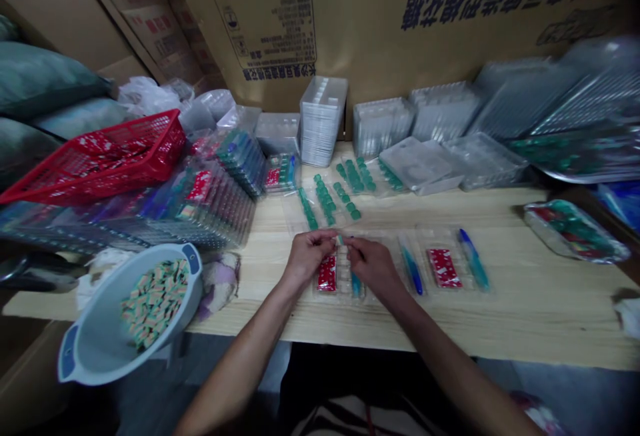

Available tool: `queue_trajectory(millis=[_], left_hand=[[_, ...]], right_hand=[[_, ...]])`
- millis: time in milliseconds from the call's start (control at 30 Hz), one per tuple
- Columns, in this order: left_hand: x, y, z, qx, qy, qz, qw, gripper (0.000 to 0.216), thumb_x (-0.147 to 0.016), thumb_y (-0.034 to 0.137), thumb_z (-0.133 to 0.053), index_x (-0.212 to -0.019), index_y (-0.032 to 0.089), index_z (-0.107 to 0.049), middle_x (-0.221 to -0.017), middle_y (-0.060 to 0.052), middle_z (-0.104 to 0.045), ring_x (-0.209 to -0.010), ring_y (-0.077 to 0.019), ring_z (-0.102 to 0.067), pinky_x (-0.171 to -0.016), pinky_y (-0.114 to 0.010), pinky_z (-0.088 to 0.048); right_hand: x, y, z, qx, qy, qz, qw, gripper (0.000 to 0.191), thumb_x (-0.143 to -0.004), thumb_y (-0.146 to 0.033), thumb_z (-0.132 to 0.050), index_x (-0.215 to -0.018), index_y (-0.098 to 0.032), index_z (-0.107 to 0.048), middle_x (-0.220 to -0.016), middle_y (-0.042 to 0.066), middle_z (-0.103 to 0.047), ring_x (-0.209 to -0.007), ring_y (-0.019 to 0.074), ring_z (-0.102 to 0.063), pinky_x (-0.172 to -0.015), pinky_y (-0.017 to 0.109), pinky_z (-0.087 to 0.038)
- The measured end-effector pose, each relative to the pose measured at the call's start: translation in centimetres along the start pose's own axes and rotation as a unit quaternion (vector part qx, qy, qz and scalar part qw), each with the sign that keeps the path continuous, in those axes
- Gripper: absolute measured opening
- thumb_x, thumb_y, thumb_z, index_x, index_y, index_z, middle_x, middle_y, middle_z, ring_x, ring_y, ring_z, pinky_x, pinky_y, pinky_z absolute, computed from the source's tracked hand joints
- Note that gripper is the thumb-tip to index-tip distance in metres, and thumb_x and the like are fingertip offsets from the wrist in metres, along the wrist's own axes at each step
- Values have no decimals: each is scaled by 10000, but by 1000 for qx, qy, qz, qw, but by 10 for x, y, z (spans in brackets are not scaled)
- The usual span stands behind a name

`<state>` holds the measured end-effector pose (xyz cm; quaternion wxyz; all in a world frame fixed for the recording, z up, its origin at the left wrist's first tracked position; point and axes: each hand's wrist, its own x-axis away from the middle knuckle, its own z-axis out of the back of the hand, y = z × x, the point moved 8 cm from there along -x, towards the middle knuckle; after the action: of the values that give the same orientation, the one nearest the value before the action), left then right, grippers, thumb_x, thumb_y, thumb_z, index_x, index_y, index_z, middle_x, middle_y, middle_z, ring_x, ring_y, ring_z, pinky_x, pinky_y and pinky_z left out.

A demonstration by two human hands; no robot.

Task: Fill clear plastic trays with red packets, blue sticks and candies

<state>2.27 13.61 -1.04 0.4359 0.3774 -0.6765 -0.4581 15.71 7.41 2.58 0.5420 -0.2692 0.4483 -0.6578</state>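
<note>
My left hand (309, 257) and my right hand (374, 267) meet over a clear plastic tray, fingertips pinched together. Between them is a small striped piece (341, 241), pale and green, its kind too small to make out. Under my hands the tray holds a red patterned packet (327, 273) and a blue pen-like stick (356, 285), partly covered by my right hand. To the right, a blue pen-like stick (411, 269) lies in the row of trays. Farther right, another tray has a red packet (444, 268) and a blue stick (474, 259).
A light blue basin (95, 346) of small striped pieces stands at left. Behind it, a red basket (165, 146) sits on stacked filled trays. Green molded pieces (325, 199) lie beyond my hands. Stacked clear trays (324, 123) and a large carton (360, 43) line the back.
</note>
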Motion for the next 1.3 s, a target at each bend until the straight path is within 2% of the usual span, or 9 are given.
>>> queue_trajectory(millis=[167, 333, 467, 667, 767, 867, 1000, 1167, 1300], left_hand=[[-1, 6, 4, -34, 3, -29, 999, 397, -593, 305, -858, -941, 129, -782, -721, -20, -712, -605, -113, -578, -602, -229, -424], [-12, 37, 31, -154, 21, -93, 983, 233, -639, 235, -759, -855, 146, -759, -680, -2, -679, -600, -121, -571, -609, -229, -421], [-19, 58, 20, -398, -24, -180, 899, 153, -726, 141, -644, -816, 177, -763, -757, -25, -711, -675, -152, -606, -655, -241, -430], [-23, 44, -21, -623, -134, -206, 742, 237, -798, 65, -542, -847, 185, -740, -872, -64, -730, -834, -207, -660, -750, -278, -462], [-17, 44, -25, -655, -133, -236, 706, 252, -833, 52, -502, -853, 169, -724, -949, -91, -703, -882, -212, -652, -762, -285, -476], [-8, 45, -22, -663, -112, -252, 696, 261, -886, 62, -474, -952, 157, -707, -970, -96, -687, -911, -216, -643, -795, -299, -494], [9, 35, -25, -690, -160, -271, 652, 284, -870, 14, -478, -985, 137, -706, -992, -105, -689, -981, -245, -624, -903, -350, -501], [16, 27, -20, -686, -143, -253, 667, 308, -838, -27, -474, -981, 97, -716, -1055, -152, -698, -1043, -274, -622, -968, -399, -506], [27, 46, -34, -558, -77, -306, 767, 343, -861, -6, -463, -1062, 128, -706, -1100, -125, -685, -1049, -233, -623, -953, -363, -515]], right_hand=[[4, -6, -1, 26, 13, 6, 1000, 288, -722, -180, -559, -892, -239, -784, -876, 85, -741, -807, 273, -644, -797, 378, -464], [2, 17, 18, -105, 8, -81, 991, 363, -736, -355, -559, -1000, -197, -751, -685, 40, -671, -642, 231, -584, -658, 364, -457], [8, 34, 26, -258, 4, -188, 948, 519, -664, -449, -649, -1095, -161, -683, -639, -7, -614, -567, 170, -518, -534, 282, -391], [15, 29, 16, -283, -35, -186, 940, 472, -670, -449, -668, -1028, -141, -694, -609, -26, -580, -522, 130, -479, -501, 249, -350], [17, 30, 15, -308, -33, -193, 931, 439, -657, -424, -710, -996, -147, -703, -608, -29, -579, -522, 120, -473, -490, 235, -345], [18, 33, 17, -393, -14, -228, 891, 438, -615, -362, -781, -997, -162, -699, -654, -7, -627, -565, 136, -533, -504, 233, -389], [18, 32, 11, -573, -44, -278, 770, 371, -711, -365, -700, -995, -127, -697, -860, 130, -719, -824, 250, -684, -734, 346, -549], [17, 31, 15, -664, -58, -282, 691, 406, -907, -354, -427, -1050, -76, -685, -1019, 223, -716, -1024, 332, -676, -866, 500, -557], [18, 30, 14, -696, -59, -276, 660, 468, -959, -348, -351, -1110, -37, -667, -1031, 236, -712, -1006, 322, -682, -868, 491, -563]])
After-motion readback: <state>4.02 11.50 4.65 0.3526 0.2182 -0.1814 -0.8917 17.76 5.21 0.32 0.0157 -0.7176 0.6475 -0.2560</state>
